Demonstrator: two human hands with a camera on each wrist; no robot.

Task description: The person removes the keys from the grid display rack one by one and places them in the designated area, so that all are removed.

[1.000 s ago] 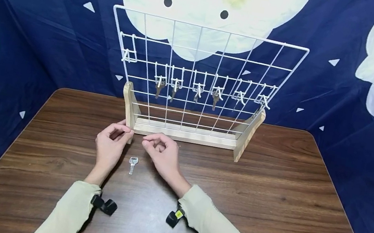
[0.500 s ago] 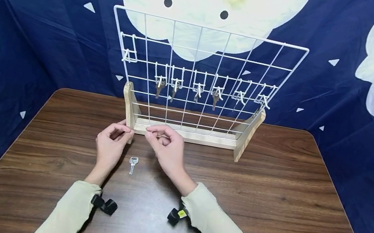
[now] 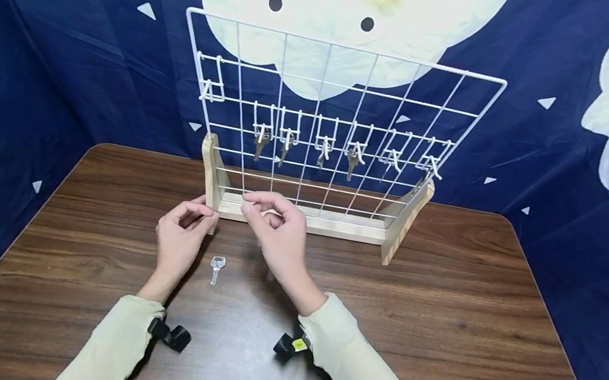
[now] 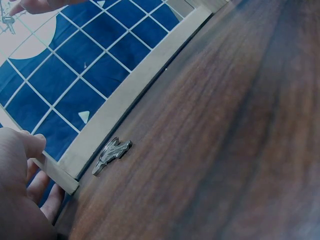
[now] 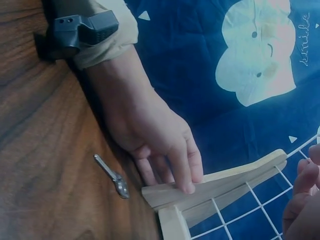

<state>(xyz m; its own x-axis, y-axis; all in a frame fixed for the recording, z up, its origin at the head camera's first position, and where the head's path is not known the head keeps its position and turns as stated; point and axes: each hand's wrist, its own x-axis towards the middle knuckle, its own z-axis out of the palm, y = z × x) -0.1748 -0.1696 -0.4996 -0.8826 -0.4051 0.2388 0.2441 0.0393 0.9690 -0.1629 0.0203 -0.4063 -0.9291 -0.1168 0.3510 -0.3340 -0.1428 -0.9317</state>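
My left hand [image 3: 180,233] grips the left wooden leg [image 3: 212,178] of a grid rack; in the left wrist view its thumb [image 4: 34,145] lies in front and the other fingers reach behind. A single key [image 3: 216,269] lies on the table beside that hand, in front of the leg. My right hand [image 3: 280,229] is raised before the rack's wooden base bar [image 3: 334,227], thumb and index tips close together. I cannot tell whether anything is between them. At the right wrist view's edge only some right-hand fingers [image 5: 305,190] show.
Hooks on the white wire grid [image 3: 323,79] carry several keys, such as one brass key [image 3: 260,145] on the left. A separate hook [image 3: 211,90] sits higher at the left edge. The brown wooden table [image 3: 467,338] meets a blue cloud-print cloth [image 3: 83,32].
My right hand has moved up and slightly right, away from the key on the table toward the grid. The left hand keeps its grip on the wooden leg.
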